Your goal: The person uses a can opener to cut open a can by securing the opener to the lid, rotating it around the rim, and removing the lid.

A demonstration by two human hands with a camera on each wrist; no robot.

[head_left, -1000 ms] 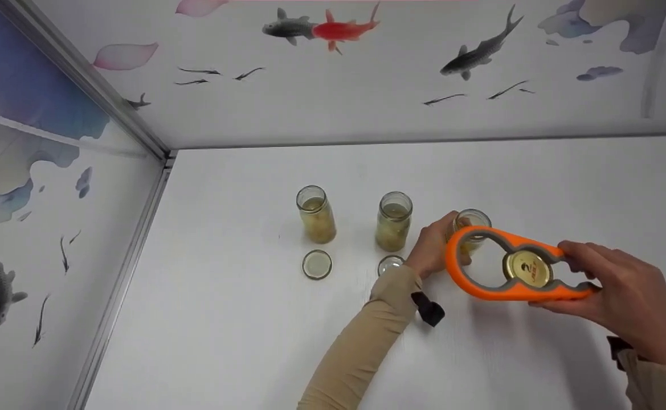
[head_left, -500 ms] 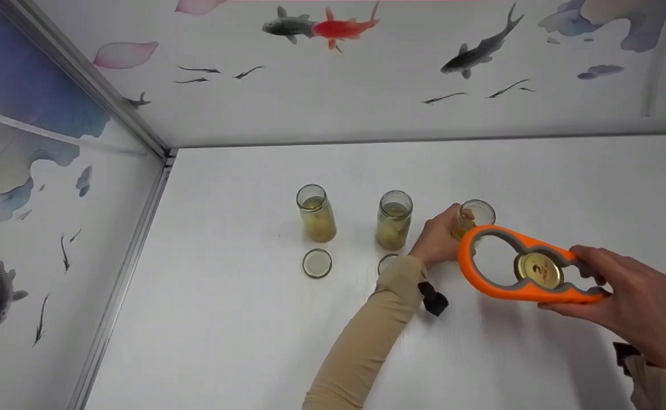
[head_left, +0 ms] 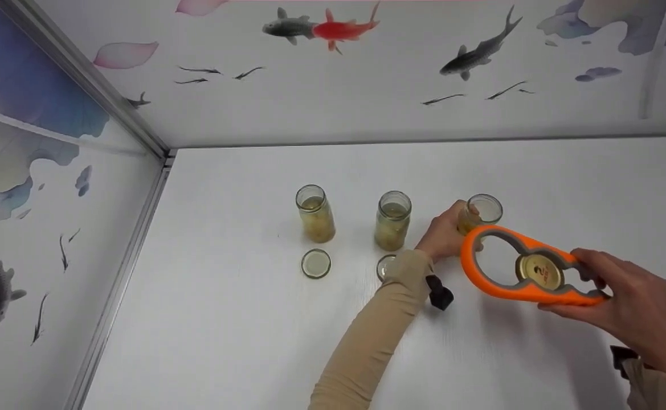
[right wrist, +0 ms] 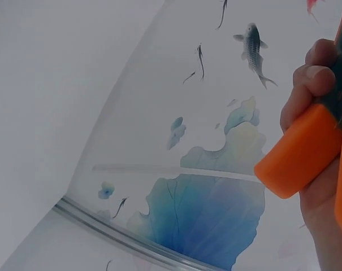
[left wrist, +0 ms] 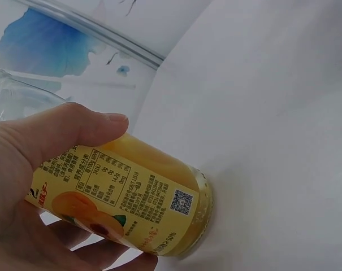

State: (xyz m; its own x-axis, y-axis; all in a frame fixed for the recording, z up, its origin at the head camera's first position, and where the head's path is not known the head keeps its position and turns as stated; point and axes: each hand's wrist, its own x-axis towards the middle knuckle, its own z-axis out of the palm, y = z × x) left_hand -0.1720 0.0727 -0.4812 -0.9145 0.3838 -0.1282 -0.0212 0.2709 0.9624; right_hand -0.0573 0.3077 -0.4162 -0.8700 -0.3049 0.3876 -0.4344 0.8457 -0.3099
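My left hand (head_left: 444,233) grips a lidless glass jar (head_left: 484,207) on the right side of the table. In the left wrist view, thumb and fingers wrap the labelled jar (left wrist: 142,192), which has yellow contents and fruit printed on its label. Whether its base touches the table is hard to tell. My right hand (head_left: 632,302) holds an orange jar opener (head_left: 509,290) with grey inner grips, in front of the jar in the head view. A gold lid (head_left: 540,271) sits wedged between those grips. The right wrist view shows only the opener's handle ends (right wrist: 301,152).
Two uncovered jars with pale contents, a left one (head_left: 317,222) and a middle one (head_left: 392,228), stand upright on the white table (head_left: 224,319). One lid (head_left: 315,263) lies before the left jar; another lid (head_left: 385,265) is partly behind my left sleeve. Printed panels border the table.
My left hand has shifted the jar to the right and farther from me. The right hand, with opener and lid, has moved slightly right.
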